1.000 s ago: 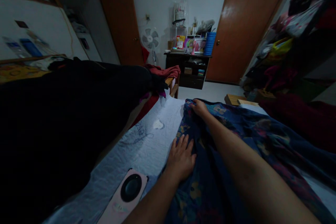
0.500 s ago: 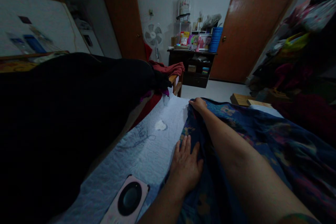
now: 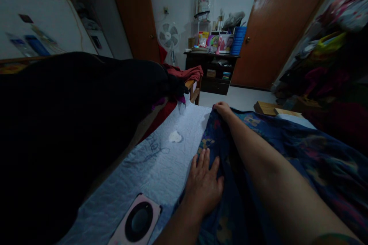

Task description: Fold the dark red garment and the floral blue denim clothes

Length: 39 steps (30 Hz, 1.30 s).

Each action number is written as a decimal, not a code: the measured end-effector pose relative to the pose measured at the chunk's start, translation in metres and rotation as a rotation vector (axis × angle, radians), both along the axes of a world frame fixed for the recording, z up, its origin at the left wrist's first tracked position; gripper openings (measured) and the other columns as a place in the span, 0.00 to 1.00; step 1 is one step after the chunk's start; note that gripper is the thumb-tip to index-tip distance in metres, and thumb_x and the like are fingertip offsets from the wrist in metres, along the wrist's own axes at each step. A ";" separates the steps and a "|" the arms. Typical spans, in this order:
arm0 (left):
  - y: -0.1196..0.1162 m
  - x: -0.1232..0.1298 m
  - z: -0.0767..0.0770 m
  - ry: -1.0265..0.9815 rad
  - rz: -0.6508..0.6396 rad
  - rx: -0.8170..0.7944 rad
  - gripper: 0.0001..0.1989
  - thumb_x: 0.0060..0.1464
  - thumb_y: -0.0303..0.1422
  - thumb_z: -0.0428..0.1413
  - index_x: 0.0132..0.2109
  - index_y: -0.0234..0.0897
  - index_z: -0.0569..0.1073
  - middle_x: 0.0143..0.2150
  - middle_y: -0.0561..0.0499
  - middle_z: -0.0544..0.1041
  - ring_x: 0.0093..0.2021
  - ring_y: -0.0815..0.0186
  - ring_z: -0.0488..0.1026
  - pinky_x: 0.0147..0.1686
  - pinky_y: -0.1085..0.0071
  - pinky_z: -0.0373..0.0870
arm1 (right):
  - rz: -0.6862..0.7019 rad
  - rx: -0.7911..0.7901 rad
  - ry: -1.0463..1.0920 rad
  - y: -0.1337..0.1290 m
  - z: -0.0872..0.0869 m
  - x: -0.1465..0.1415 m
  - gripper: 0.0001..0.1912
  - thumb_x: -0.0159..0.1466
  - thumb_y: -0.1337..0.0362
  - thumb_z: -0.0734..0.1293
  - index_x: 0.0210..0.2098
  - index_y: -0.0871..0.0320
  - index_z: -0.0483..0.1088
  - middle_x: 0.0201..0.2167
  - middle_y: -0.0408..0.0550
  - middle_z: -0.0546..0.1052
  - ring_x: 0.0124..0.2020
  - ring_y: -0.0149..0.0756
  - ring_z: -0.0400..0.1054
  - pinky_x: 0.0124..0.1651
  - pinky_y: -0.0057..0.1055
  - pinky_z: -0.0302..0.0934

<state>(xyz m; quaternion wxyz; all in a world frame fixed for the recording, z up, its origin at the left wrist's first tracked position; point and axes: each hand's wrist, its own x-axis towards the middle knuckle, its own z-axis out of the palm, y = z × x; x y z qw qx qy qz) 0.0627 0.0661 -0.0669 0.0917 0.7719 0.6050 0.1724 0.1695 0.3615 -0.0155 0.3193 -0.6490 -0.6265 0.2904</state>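
A dark blue flowered cloth covers the right side of the light quilted sheet. My left hand lies flat on the cloth near its left edge, palm down with the fingers spread. Farther off, my right hand pinches the cloth's far left corner, its fingertips partly hidden. A pink phone with a large round black camera ring rests on the sheet, left of my left forearm. Beyond it, a small white patch shows on the sheet.
A large black cloth fills the left side. At the back stand a white fan, a dark cabinet loaded with items, and a brown door. Piled clothes and bags are at the right, near wooden pieces.
My right hand has moved slightly to the right and away, with the cloth's corner in it. My left hand stays nearly in place on the cloth. The view has shifted a little.
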 end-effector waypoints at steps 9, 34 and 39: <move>0.000 0.000 0.001 0.005 0.000 0.015 0.31 0.61 0.45 0.48 0.68 0.45 0.57 0.73 0.45 0.46 0.72 0.52 0.41 0.68 0.47 0.44 | -0.094 0.011 0.198 0.016 0.001 0.007 0.05 0.53 0.69 0.69 0.31 0.61 0.72 0.16 0.37 0.68 0.18 0.26 0.61 0.23 0.22 0.55; -0.001 0.000 0.006 0.045 0.015 0.033 0.30 0.62 0.49 0.45 0.68 0.45 0.58 0.73 0.44 0.48 0.72 0.52 0.43 0.67 0.47 0.47 | 0.088 0.262 -0.279 -0.005 -0.018 -0.011 0.19 0.59 0.67 0.66 0.51 0.58 0.71 0.59 0.56 0.68 0.61 0.48 0.57 0.62 0.43 0.51; 0.000 0.002 0.002 0.065 0.028 0.049 0.30 0.60 0.46 0.48 0.67 0.45 0.59 0.73 0.44 0.47 0.72 0.51 0.40 0.67 0.46 0.47 | 0.279 0.298 -0.818 -0.044 -0.010 -0.013 0.19 0.68 0.61 0.56 0.53 0.59 0.70 0.58 0.60 0.68 0.59 0.50 0.59 0.60 0.47 0.50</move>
